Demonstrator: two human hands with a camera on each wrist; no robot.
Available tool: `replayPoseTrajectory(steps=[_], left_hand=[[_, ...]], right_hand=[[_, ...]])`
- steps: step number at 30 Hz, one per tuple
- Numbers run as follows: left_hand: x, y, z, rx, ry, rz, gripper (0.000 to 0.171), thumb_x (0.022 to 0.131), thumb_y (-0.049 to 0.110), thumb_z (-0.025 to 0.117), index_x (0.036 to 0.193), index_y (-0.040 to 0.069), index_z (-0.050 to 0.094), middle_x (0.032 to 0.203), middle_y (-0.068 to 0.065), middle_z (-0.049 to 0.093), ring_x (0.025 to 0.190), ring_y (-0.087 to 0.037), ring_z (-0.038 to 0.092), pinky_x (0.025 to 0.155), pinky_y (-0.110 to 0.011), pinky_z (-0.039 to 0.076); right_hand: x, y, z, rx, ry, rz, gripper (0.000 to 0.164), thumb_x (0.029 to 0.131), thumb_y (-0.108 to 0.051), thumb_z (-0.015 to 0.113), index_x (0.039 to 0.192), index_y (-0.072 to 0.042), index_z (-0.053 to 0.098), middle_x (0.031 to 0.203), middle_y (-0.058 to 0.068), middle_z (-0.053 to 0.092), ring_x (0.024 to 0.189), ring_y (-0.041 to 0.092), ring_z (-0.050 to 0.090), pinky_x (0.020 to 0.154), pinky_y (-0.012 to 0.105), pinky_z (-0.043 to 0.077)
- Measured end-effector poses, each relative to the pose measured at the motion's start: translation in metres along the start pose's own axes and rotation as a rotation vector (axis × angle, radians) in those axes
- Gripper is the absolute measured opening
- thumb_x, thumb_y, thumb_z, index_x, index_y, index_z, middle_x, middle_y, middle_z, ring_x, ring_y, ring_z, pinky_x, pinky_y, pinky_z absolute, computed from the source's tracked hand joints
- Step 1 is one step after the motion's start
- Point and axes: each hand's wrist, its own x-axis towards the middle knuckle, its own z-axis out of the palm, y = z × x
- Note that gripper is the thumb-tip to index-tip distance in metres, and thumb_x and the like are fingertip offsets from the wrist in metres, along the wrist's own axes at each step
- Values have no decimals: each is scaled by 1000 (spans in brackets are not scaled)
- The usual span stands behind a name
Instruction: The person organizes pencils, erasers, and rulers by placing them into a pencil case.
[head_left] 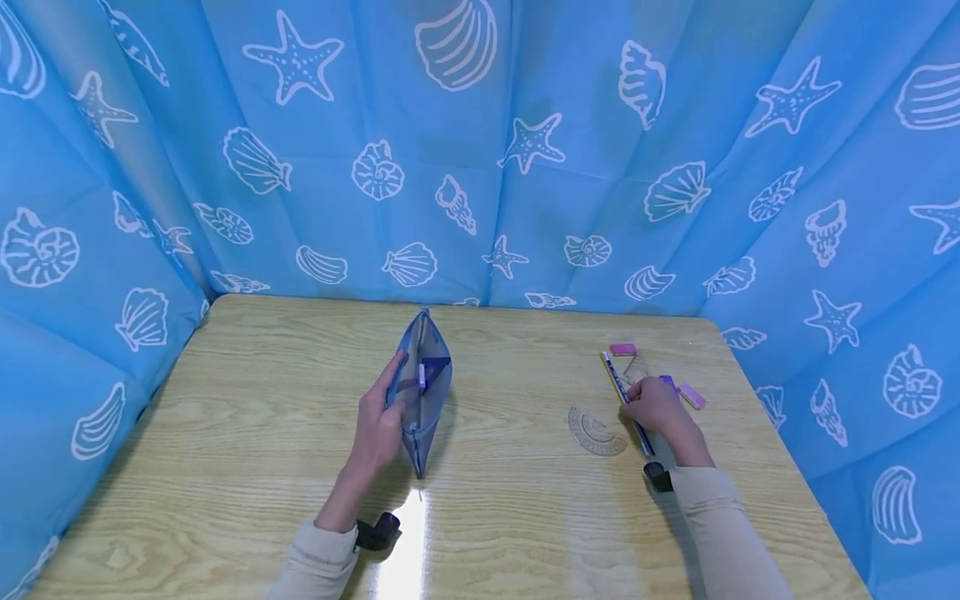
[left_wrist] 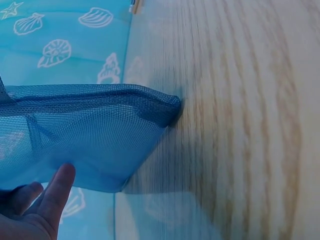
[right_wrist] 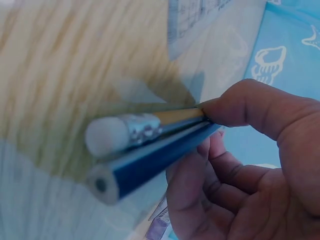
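Observation:
My left hand (head_left: 378, 425) holds a blue mesh pencil pouch (head_left: 437, 407) by its left side, fingers at the wall. The pouch's mouth gapes upward, with a small white-and-blue item (head_left: 422, 377) visible inside. In the left wrist view, a fingertip (left_wrist: 64, 175) lies against the mesh (left_wrist: 95, 130). At the right of the table, my right hand (head_left: 656, 407) pinches two pencils between thumb and fingers. One is a yellow pencil (right_wrist: 177, 117) with a white eraser end; beside it lies a dark blue pencil (right_wrist: 160, 162) with a flat end.
A clear protractor (head_left: 596, 432) lies left of the right hand. Beyond that hand are a clear set square (head_left: 636, 367) and a pink eraser (head_left: 622, 349). A purple item (head_left: 667, 381) and another pink block (head_left: 692, 396) lie to its right. A blue shell-print curtain (head_left: 480, 167) surrounds the table.

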Motion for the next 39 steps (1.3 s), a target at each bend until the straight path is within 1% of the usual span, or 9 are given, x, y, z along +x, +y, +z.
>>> replayPoseTrajectory(steps=[3, 9, 13, 18, 21, 25, 27, 33, 39], left_hand=[[0, 0, 1, 5, 10, 14, 77, 79, 0, 40, 156, 2, 38, 155, -28, 41, 139, -51, 43, 110, -65, 36], [1, -1, 0, 1, -3, -8, 77, 80, -1, 41, 157, 5, 37, 157, -27, 39, 141, -49, 41, 112, -64, 35], [1, -2, 0, -9, -17, 3, 78, 80, -4, 41, 157, 5, 36, 158, -26, 38, 142, -48, 41, 114, -61, 34], [1, -1, 1, -7, -22, 6, 78, 80, -2, 41, 158, 6, 36, 159, -24, 38, 143, -45, 40, 115, -60, 33], [1, 0, 1, 3, -20, 1, 78, 80, -1, 42, 158, 7, 37, 158, -23, 39, 144, -44, 40, 115, -60, 33], [0, -1, 1, 12, -6, 8, 78, 80, -2, 42, 157, 7, 38, 156, -20, 44, 145, -40, 39, 116, -57, 33], [0, -2, 1, 14, 5, 12, 78, 79, -3, 42, 156, 7, 39, 155, -18, 46, 146, -38, 39, 117, -56, 33], [0, -3, 4, -16, -3, 13, 78, 80, -3, 43, 157, 7, 39, 157, -19, 44, 141, -43, 44, 112, -59, 38], [0, -1, 7, -36, -18, 16, 78, 80, -2, 43, 157, 7, 37, 157, -22, 41, 138, -46, 47, 111, -61, 39]], right_hand=[[1, 0, 1, -8, -7, 4, 15, 78, -9, 69, 85, 3, 64, 78, 10, 61, 67, 18, 56, 56, 27, 46], [0, -3, -1, -8, -6, -9, 26, 80, -5, 67, 101, 10, 63, 80, 11, 59, 69, 19, 57, 59, 28, 47], [-5, -5, -5, -3, 4, -44, 31, 81, -3, 64, 107, 14, 60, 81, 12, 59, 72, 21, 57, 61, 30, 47], [-10, -8, -8, 53, 28, -59, 39, 83, -1, 61, 117, 16, 54, 90, 17, 60, 76, 24, 57, 60, 31, 48], [-13, -8, -8, 88, 43, -58, 46, 84, -1, 62, 125, 17, 50, 100, 22, 61, 83, 29, 59, 65, 35, 51], [-16, -9, -6, 144, 73, -66, 54, 85, -3, 62, 133, 17, 46, 116, 31, 60, 96, 37, 62, 76, 41, 54], [-17, -9, -5, 180, 90, -79, 56, 86, -3, 61, 136, 17, 44, 120, 33, 57, 97, 38, 63, 77, 41, 54], [-21, -9, -4, 326, 114, -112, 58, 90, 1, 58, 143, 14, 40, 119, 29, 52, 82, 24, 62, 68, 33, 57], [-20, -5, 0, 503, 94, -128, 60, 92, 2, 57, 147, 10, 36, 124, 28, 48, 79, 19, 63, 69, 34, 61]])
